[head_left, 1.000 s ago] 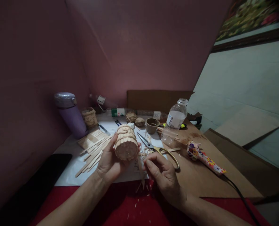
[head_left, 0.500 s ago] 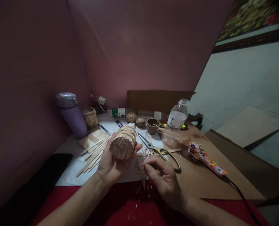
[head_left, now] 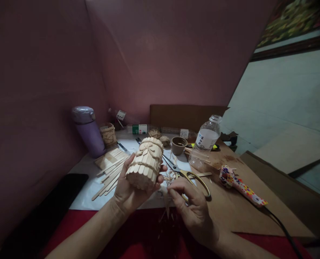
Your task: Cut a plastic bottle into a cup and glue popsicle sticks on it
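A round container covered in wooden craft sticks lies tilted in my left hand, whose fingers wrap round it from below. Twine bands circle the container, and a small twine bow sits on its side. Close by on the right, my right hand has thumb and forefinger pinched together. Anything between those fingertips is too small to make out. Gold-handled scissors lie just beyond the right hand, with twine scraps next to them. Loose craft sticks fan out on white paper to the left.
A purple flask and a stick-covered cup stand at the left. Twine balls, a small brown cup and a clear plastic bottle are behind. A flower-patterned glue gun with a cord rests on cardboard.
My left hand has turned the container, so its side and bow now show rather than mostly its end. My right hand stays pinched. The whole view has shifted slightly.
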Demonstrator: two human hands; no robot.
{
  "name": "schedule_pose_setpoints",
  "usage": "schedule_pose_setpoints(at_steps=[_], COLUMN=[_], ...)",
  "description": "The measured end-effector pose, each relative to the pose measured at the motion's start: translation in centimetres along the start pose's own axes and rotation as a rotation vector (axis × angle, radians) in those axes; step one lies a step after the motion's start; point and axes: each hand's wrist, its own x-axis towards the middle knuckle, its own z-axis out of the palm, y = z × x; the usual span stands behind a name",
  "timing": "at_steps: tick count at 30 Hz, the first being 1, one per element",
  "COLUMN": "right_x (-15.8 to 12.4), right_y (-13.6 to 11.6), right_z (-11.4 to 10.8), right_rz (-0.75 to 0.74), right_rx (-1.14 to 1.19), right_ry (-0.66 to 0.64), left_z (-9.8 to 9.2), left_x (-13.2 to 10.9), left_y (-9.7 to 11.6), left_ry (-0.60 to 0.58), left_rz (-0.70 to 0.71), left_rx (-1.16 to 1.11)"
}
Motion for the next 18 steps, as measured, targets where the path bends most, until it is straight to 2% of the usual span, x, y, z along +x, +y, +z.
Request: schedule_pose_setpoints(at_steps=[3, 6, 9, 13, 16, 18], right_x=[0.2, 0.8, 1.5, 2.3, 2.7, 2.9], right_y=[0.8, 1.6, 1.8, 0.9, 0.3, 0.3], right_z=[-0.2, -0.6, -0.7, -0.5, -0.5, -0.6], right_rz=[0.040, 0.158, 0.226, 0.385, 0.526, 0.564], right_rx=[0.046, 0.149, 0.338, 0.673, 0.789, 0.824], right_ry=[0.176, 0.237, 0.211, 0.108, 0.035, 0.016], left_z=[0.2, 0.2, 0.2, 0.3, 0.4, 0.4], left_x=[0.0, 0.0, 0.0, 0.1, 0.1, 0.2], left_y=[0.0, -0.2, -0.4, -0.6, -0.7, -0.7], left_ry=[0.029, 0.071, 0.108, 0.049, -0.004, -0.040], left_rz=[-0.093, -0.181, -0.243, -0.358, -0.387, -0.406], left_rx=[0.005, -0.007, 0.034, 0.188, 0.193, 0.206])
